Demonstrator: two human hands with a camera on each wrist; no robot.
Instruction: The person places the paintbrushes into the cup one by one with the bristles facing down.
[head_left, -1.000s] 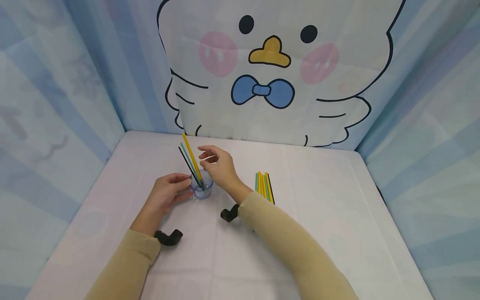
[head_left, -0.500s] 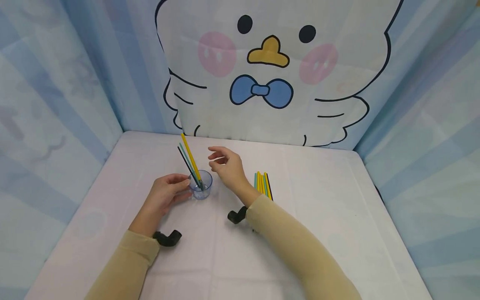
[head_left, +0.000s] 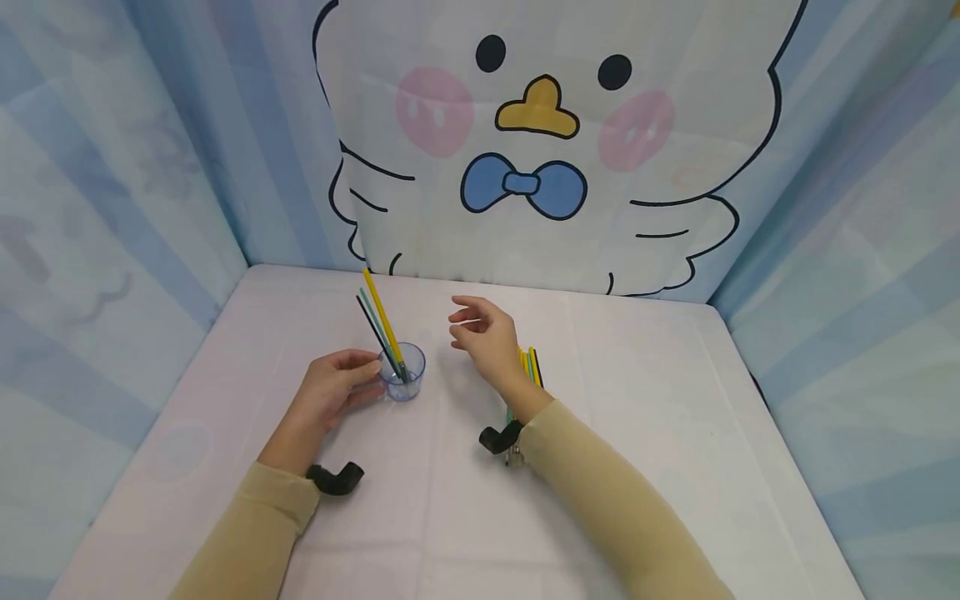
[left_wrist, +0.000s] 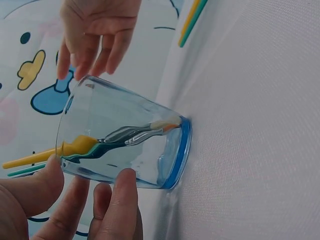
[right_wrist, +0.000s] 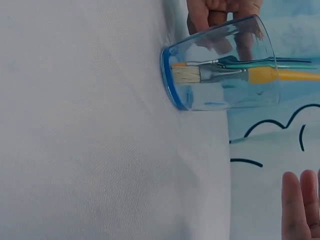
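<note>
On the table stands a clear bluish plastic cup (head_left: 415, 375) with a few paintbrushes (head_left: 386, 323) leaning in it, bristles down. Their handles are yellow, green and black. My left hand (head_left: 339, 385) holds the cup from its left side, thumb at the rim and fingers against the wall, as the left wrist view shows. My right hand (head_left: 486, 333) hovers to the right of the cup with loosely bent fingers and nothing in them. Beneath the right wrist lie several more paintbrushes (head_left: 534, 367), partly hidden by the forearm.
A pale cloth covers the table (head_left: 645, 433). Light blue curtains (head_left: 97, 208) close in the sides, and a cartoon-printed cloth (head_left: 525, 242) hangs at the back edge. Black curved camera mounts (head_left: 336, 479) stick out from both wrists.
My right hand has moved away from the cup to the right, toward the lying paintbrushes, and now covers part of them. The left hand and the cup have stayed in place.
</note>
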